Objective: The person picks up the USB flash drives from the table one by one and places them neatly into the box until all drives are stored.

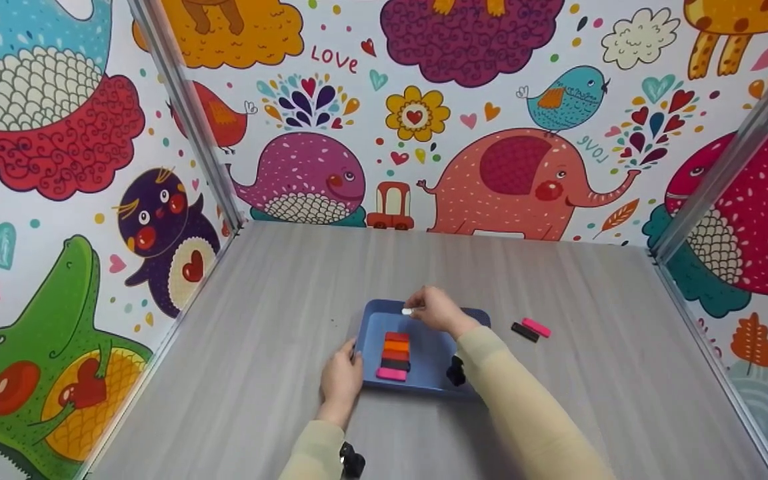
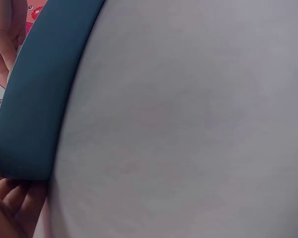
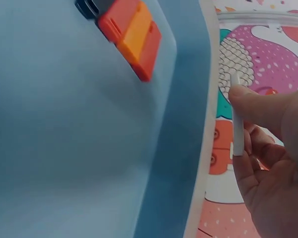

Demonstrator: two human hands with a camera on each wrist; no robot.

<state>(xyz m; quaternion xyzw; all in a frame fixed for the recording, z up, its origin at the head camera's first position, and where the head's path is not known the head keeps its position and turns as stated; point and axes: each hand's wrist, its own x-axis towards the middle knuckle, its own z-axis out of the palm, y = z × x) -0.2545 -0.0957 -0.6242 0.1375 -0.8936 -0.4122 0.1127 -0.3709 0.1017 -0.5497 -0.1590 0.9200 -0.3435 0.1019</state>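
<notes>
A blue tray [image 1: 427, 353] lies on the table, and my left hand [image 1: 341, 380] grips its left edge, with curled fingers [image 2: 25, 201] beneath the rim in the left wrist view. Over the tray's far edge, my right hand [image 1: 439, 311] pinches a small flat white block [image 3: 237, 119] between thumb and fingers. Inside the tray's left half, several coloured blocks form a column: a red block [image 1: 397, 337] at the far end, then orange, red-orange, a black block [image 1: 395, 365] and a pink block [image 1: 391, 375] nearest me.
Right of the tray, a black block [image 1: 525, 332] and a pink block [image 1: 536, 327] lie side by side on the grey wood-grain table [image 1: 277, 300]. Walls printed with cartoon animals stand at the back and both sides, with metal posts [image 1: 724, 153] at the corners.
</notes>
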